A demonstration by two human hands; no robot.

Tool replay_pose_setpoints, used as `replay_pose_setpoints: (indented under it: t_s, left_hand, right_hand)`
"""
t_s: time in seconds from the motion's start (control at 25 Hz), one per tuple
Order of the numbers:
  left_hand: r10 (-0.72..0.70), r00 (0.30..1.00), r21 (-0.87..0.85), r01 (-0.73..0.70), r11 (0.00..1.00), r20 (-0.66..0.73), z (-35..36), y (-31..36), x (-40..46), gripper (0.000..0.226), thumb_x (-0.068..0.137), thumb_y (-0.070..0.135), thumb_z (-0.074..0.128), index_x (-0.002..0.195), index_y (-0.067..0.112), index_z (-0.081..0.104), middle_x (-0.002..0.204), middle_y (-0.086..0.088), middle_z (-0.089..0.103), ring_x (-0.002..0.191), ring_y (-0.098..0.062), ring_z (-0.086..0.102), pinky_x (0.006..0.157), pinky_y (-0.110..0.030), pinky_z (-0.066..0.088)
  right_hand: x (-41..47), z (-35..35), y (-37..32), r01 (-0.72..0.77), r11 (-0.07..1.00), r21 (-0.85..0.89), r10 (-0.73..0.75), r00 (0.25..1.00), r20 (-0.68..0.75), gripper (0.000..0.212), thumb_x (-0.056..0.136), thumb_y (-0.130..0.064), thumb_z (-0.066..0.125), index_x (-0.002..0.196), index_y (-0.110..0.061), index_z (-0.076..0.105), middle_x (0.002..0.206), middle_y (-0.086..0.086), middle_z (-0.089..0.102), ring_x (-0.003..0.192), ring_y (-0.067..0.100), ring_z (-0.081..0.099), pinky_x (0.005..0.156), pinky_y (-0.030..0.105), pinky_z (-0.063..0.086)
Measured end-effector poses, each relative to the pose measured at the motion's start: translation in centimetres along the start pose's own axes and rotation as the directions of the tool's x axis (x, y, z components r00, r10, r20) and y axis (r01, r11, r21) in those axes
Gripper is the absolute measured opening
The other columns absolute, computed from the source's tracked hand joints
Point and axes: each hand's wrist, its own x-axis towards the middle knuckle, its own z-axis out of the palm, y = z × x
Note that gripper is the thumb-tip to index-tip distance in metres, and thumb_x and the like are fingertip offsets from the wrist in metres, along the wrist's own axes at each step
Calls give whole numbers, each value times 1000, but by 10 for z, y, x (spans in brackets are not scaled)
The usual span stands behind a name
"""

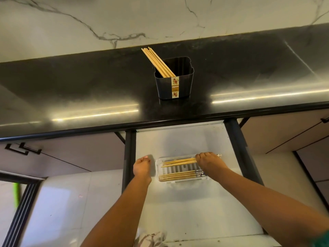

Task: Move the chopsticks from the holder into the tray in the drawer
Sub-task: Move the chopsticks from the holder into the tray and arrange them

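Chopsticks in three lots. First lot (179, 161): a few sticks in right hand (209, 160), held across far half of clear tray (161, 180), tips fanned toward tray's left wall, thick ends hidden under the hand. Second lot (178, 176): flat in tray's near half, side by side, parallel to long walls, printed ends to the right. Third lot (157, 62): upright-tilted in dark holder (175, 86) on countertop, leaning up and left, tops well past the rim.

Tray on pale floor of open drawer (187, 139), nearer the right rail, long side running left-right. Slotted bottom visible between the two lots.

Right hand: palm down over tray's far right corner, fingers curled round the stick bundle, gripping it. Knuckles toward counter. Forearm straight, coming in from lower right, crossing drawer's right side; green sleeve edge at frame corner.

Left hand (142, 167): just left of tray, apart from it, over drawer's left edge. Fingers loosely bent, nothing in them, fingertips pointing away. Forearm in from bottom centre, angled up and slightly right.

Holder: square-ish, black, floral label strip down its front, mid-counter, well apart from drawer. Countertop (71, 90) black, glossy, streaked with light reflections. Marble-veined wall (89, 18) behind. Cabinet handles (23, 148) at left.
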Motion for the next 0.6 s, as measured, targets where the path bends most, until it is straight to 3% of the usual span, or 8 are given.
replay_pose_setpoints:
  t_s: [0.08, 0.12, 0.2, 0.36, 0.44, 0.56, 0.6]
  left_hand:
    - [-51, 998, 186, 46, 981, 24, 1, -10, -1, 19, 92, 29, 55, 102, 14, 61, 98, -5, 64, 84, -21, 58, 65, -30, 46]
    - [-66, 994, 250, 42, 967, 86, 3, -16, -1, 21, 93, 32, 54, 102, 15, 61, 98, -8, 64, 88, -23, 59, 66, -30, 46]
    - [-46, 979, 335, -24, 942, 198, 5, -27, 3, 15, 94, 29, 53, 102, 18, 61, 103, -9, 65, 92, -23, 60, 72, -29, 48]
    - [-17, 970, 363, -74, 929, 241, 5, -31, 8, 15, 97, 20, 49, 90, 25, 61, 95, -4, 67, 84, -16, 62, 59, -21, 46]
    - [-37, 973, 378, -53, 924, 227, 4, -33, 10, 16, 98, 25, 46, 91, 26, 60, 92, 0, 65, 85, -16, 61, 63, -25, 48]
    - [-113, 971, 365, 29, 931, 211, 2, -40, 14, 23, 100, 33, 39, 99, 21, 59, 100, -7, 66, 95, -25, 61, 86, -38, 51]
    - [-122, 972, 360, 42, 932, 203, 3, -42, 14, 25, 100, 34, 37, 97, 21, 59, 98, -7, 66, 94, -25, 61, 86, -38, 51]
  right_hand:
    - [15, 0, -12, 19, 1000, -24, -19, 1000, 3, 35, 94, -8, 45, 129, -4, 45, 123, 15, 59, 112, 30, 58, 96, 37, 44]
    - [22, 1, -18, 32, 999, -40, -32, 999, 11, 34, 94, -7, 44, 128, -3, 45, 122, 16, 59, 111, 31, 58, 95, 38, 44]
    - [28, 6, -25, 55, 996, -67, -51, 997, 53, 33, 94, -6, 43, 126, -2, 46, 121, 17, 59, 110, 32, 58, 94, 39, 43]
    - [39, 12, -19, 73, 994, -86, -67, 995, 76, 33, 92, -7, 49, 125, -5, 47, 120, 14, 61, 111, 31, 59, 96, 37, 41]
    - [38, 15, -17, 86, 991, -99, -79, 994, 72, 34, 91, -7, 51, 125, -5, 47, 120, 14, 62, 109, 31, 61, 95, 37, 41]
    - [28, 26, -17, 80, 989, -122, -64, 989, 132, 37, 91, -8, 51, 128, -3, 45, 120, 15, 64, 108, 33, 63, 89, 39, 46]
    - [25, 29, -15, 57, 991, -118, -37, 985, 166, 39, 91, -8, 51, 130, -4, 44, 122, 14, 64, 109, 33, 63, 89, 39, 46]
